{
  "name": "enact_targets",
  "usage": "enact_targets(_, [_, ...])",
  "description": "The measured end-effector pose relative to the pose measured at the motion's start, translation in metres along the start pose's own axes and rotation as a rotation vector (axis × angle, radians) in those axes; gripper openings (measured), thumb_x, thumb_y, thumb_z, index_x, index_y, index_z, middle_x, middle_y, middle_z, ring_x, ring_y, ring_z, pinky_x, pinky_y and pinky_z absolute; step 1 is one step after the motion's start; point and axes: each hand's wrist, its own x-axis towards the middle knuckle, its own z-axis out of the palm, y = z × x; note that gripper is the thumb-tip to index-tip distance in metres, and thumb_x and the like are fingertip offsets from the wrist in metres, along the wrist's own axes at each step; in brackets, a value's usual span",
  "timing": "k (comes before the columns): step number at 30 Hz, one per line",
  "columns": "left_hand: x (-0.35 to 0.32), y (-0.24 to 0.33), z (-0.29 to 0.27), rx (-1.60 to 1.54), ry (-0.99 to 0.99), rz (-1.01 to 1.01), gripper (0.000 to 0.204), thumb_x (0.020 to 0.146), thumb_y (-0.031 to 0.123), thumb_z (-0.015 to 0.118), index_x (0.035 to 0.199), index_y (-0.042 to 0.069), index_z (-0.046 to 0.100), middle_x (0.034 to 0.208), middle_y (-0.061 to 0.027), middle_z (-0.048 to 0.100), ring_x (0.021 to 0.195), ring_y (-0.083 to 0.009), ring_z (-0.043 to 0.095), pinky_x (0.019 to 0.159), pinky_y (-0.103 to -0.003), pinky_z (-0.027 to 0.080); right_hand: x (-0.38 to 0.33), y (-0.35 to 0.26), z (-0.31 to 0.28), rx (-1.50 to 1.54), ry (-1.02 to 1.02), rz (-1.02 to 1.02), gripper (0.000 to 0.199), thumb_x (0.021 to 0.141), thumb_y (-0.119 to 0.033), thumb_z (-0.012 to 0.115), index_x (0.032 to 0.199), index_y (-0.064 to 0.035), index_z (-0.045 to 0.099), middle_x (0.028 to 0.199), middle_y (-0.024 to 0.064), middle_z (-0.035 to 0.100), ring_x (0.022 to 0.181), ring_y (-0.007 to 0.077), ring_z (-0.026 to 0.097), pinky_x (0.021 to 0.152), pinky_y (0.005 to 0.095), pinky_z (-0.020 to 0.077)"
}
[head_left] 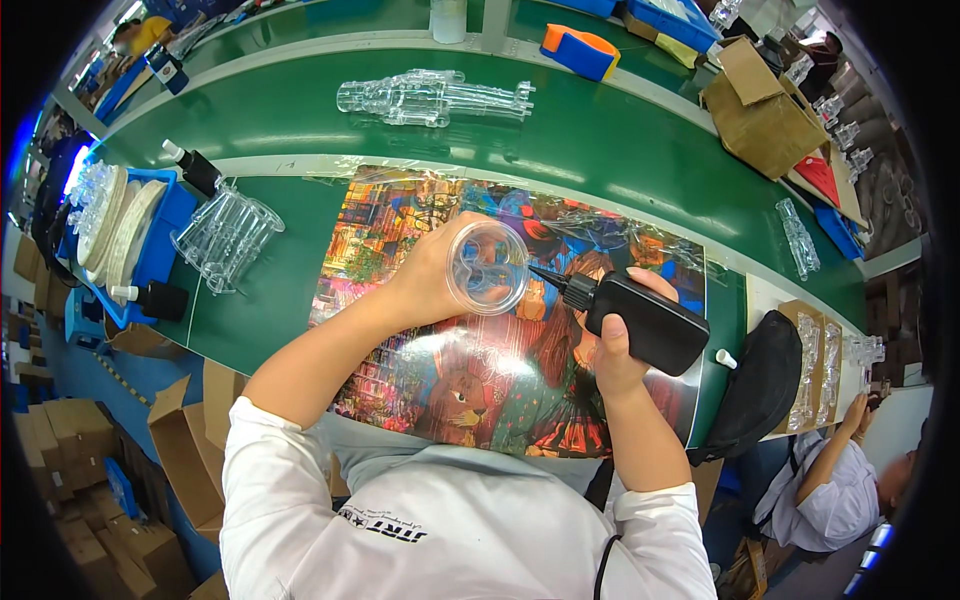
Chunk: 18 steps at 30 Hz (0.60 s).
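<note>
Gripping black nozzled plastic bottle [655, 325] in right hand [620, 365], clear round plastic vessel [488, 267] in left hand [430, 275]: likely light, stiff, slick, best cupped around its outside

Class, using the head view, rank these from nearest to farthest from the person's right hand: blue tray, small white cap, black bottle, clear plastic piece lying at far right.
From the right hand:
1. Black bottle: held in it.
2. Small white cap: just to its right.
3. Clear plastic piece: farther right and up.
4. Blue tray: far left.
</note>
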Motion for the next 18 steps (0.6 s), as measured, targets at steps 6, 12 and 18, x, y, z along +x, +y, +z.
enact_targets(6, [0.0009, 0.0024, -0.0016, -0.034, -0.028, -0.055, 0.052, 0.064, 0.017, 0.08, 0.107, 0.006, 0.053, 0.084, -0.0056, 0.055, 0.075, -0.0178, 0.058, 0.07, -0.03, 0.049, -0.0036, 0.0, -0.0046, -0.051, -0.08, -0.066, 0.054, 0.076, -0.023, 0.074, 0.116, -0.0013, 0.044, 0.103, 0.0102, 0.054, 0.087, 0.0171, 0.058, 0.078, 0.0271, 0.0473])
enact_targets(12, [0.0018, 0.0046, -0.0017, -0.055, -0.033, -0.07, 0.052, 0.063, 0.014, 0.079, 0.107, 0.007, 0.053, 0.083, -0.0045, 0.055, 0.075, -0.0158, 0.057, 0.07, -0.029, 0.048, -0.0067, 0.0001, -0.0079, -0.22, -0.113, -0.164, 0.052, 0.077, -0.021, 0.073, 0.115, -0.0015, 0.044, 0.099, 0.0109, 0.055, 0.083, 0.0179, 0.058, 0.075, 0.0272, 0.0479])
enact_targets(18, [0.0009, 0.0063, -0.0014, -0.064, -0.032, -0.115, 0.052, 0.063, 0.013, 0.079, 0.107, 0.006, 0.053, 0.083, -0.0041, 0.055, 0.075, -0.0147, 0.056, 0.071, -0.029, 0.048, -0.0054, -0.0013, -0.0037, -0.217, -0.129, -0.213, 0.052, 0.077, -0.019, 0.072, 0.116, -0.0015, 0.042, 0.095, 0.0107, 0.055, 0.079, 0.0174, 0.057, 0.07, 0.0267, 0.0472])
